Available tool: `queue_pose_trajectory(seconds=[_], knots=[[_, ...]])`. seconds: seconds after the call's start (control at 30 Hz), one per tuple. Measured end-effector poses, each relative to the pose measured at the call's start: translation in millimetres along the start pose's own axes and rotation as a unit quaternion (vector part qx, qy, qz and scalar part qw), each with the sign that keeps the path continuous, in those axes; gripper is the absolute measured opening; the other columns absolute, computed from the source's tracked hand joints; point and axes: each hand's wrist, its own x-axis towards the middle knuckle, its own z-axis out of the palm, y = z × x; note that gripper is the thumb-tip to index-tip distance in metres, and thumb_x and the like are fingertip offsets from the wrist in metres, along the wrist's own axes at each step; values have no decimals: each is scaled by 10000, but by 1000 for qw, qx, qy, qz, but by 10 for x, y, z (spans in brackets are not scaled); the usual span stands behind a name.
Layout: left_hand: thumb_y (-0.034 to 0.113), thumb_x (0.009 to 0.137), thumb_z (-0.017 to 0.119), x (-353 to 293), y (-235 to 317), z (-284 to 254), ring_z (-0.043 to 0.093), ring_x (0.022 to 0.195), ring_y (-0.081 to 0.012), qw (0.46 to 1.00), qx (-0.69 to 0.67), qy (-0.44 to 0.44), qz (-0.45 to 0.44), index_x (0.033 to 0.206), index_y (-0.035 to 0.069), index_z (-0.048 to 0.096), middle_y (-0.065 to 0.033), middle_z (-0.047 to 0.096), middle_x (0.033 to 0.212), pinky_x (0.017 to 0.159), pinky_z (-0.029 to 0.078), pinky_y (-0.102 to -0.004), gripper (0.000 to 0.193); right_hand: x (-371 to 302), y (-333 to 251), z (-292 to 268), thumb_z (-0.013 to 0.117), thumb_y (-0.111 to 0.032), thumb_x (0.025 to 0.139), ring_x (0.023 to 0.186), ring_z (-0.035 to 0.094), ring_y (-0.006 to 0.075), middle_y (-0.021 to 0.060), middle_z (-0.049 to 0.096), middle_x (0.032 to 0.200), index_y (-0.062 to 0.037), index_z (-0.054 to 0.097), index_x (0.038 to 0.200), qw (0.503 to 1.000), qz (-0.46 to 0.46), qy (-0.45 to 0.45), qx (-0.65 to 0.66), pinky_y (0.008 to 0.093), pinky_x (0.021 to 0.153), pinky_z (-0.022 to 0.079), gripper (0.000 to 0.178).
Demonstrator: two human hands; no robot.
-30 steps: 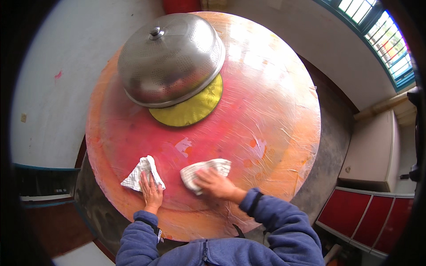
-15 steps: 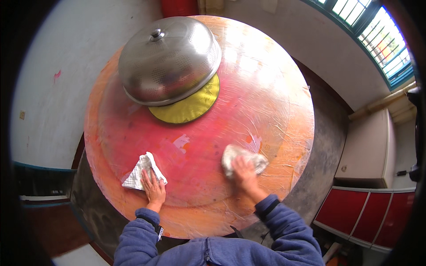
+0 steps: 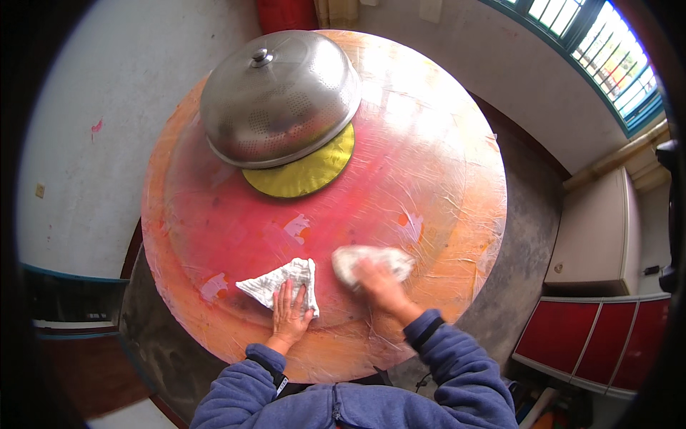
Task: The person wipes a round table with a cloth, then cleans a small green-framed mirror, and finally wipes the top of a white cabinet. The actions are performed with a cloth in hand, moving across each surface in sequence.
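A round table (image 3: 457, 143) under a wrinkled clear plastic cover stands in front of me. My left hand (image 3: 291, 318) lies flat, fingers spread, on a folded white cloth (image 3: 268, 284) near the table's front edge. To its right, my right hand (image 3: 382, 286) presses on a bunched whitish cloth (image 3: 396, 262). That hand and its cloth are smeared by motion, so how the fingers grip is unclear. The two cloths are apart. Both forearms, in blue sleeves, reach in from the lower edge.
A large perforated steel dome lid (image 3: 279, 100) with a knob covers part of a round yellow mat (image 3: 304, 175) at the table's far left. A pale cabinet (image 3: 589, 236) and red-fronted cupboards (image 3: 600, 343) stand at right, below a barred window (image 3: 607, 57). A red object (image 3: 286, 14) is behind the table.
My left hand and the white cloth have slid right and slightly nearer to me. My right hand and its cloth have moved left, narrowing the gap between my hands.
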Motion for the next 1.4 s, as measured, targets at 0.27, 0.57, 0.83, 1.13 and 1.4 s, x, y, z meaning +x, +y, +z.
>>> queue_pose_trajectory(seconds=[0.27, 0.57, 0.83, 1.13, 1.4], knots=[[357, 844, 593, -50, -239, -87, 163, 1450, -361, 998, 15, 37, -44, 1475, 161, 351, -184, 196, 1564, 1167, 104, -552, 704, -147, 1225, -388, 544, -111, 886, 1392, 344, 337, 163, 383, 1494, -120, 421, 1432, 943, 319, 89, -28, 462, 1130, 283, 559], [353, 898, 553, -55, -119, -16, 94, 1445, -440, 987, 12, 61, -149, 1504, 51, 240, -278, 92, 1557, 1144, 65, -599, 746, 281, -696, 54, 552, -119, 830, 1435, 282, 283, 126, 352, 1520, -121, 401, 1445, 993, 30, -16, 111, 489, 1168, 194, 633], [375, 877, 578, -169, -270, 66, 111, 1441, -437, 989, 33, 51, -131, 1499, 67, 255, -265, 115, 1557, 1148, 75, -592, 765, 1663, -510, 358, 499, -150, 880, 1431, 271, 270, 121, 299, 1541, -133, 352, 1465, 989, -107, -79, 57, 428, 1162, 234, 604], [368, 869, 561, -189, -493, 171, 121, 1447, -416, 988, 69, 50, -129, 1486, 66, 290, -242, 134, 1561, 1161, 78, -568, 739, 1230, 2187, 42, 477, -43, 845, 1406, 286, 381, 264, 320, 1490, -65, 346, 1460, 955, 287, 77, 15, 459, 1152, 230, 629], [342, 878, 541, -228, -659, 346, 124, 1447, -417, 986, 90, 67, -120, 1492, 61, 277, -239, 134, 1563, 1163, 79, -565, 725, -366, 2033, 56, 412, -193, 969, 1432, 200, 420, 270, 237, 1529, -86, 299, 1488, 898, 425, 109, -13, 525, 1154, 176, 542]])
